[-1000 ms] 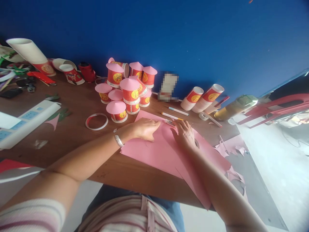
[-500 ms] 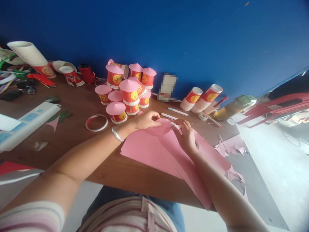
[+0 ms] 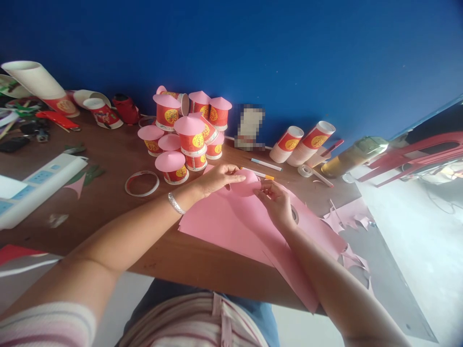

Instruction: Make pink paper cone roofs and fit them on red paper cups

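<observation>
A small pink paper disc [image 3: 246, 185] is held above large pink sheets [image 3: 224, 224] on the brown table. My left hand [image 3: 221, 179] pinches its left edge between thumb and fingers. At the disc's right edge, my right hand [image 3: 275, 200] grips the paper with thumb and fingertips. A grey ring [image 3: 294, 214] lies on the sheets, partly behind my right hand. Just beyond the disc are an orange-capped marker [image 3: 265, 176] and a blue-capped marker [image 3: 265, 165].
Red cups with pink cone tops [image 3: 171, 166] stand grouped at back left. Stacked red-and-white cups [image 3: 287, 144] and a tape roll [image 3: 305, 170] are at back right. A white power strip [image 3: 39, 185] lies left; pink scraps [image 3: 352, 217] lie right.
The white tool that was at my right fingertips no longer shows. My right hand now grips the disc's edge, and the disc faces the camera more.
</observation>
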`<action>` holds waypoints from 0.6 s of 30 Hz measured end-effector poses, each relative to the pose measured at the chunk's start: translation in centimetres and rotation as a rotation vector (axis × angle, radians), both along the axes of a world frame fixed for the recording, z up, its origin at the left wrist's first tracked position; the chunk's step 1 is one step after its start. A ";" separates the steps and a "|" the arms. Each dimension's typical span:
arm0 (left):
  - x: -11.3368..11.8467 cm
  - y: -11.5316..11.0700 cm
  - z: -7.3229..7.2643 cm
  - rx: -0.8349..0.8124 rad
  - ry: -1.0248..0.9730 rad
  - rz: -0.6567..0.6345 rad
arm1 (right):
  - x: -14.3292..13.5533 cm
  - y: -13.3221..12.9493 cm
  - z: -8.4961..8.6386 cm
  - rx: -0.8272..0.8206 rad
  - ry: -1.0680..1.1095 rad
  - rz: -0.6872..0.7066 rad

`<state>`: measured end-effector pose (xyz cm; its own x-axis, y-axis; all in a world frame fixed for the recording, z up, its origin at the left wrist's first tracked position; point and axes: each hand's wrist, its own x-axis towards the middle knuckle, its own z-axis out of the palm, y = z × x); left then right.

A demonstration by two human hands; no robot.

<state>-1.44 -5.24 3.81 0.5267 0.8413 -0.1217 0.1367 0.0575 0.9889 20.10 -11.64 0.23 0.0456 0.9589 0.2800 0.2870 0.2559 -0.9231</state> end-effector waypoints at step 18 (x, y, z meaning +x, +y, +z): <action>0.4 -0.5 0.3 -0.059 -0.055 -0.201 | -1.1 -0.4 0.0 -0.317 0.483 0.103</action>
